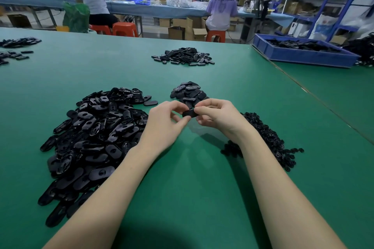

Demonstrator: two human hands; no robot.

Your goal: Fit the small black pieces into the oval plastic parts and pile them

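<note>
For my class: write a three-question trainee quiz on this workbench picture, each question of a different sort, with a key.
1. True or false: both hands grip one oval part above the green table.
2. Multiple choice: the heap of small black pieces lies (A) by the left hand, (B) by the right hand, (C) in the blue tray.
3. Fill in: the big heap of oval parts lies on the person's ____ side.

Key: 1 true; 2 B; 3 left.
</note>
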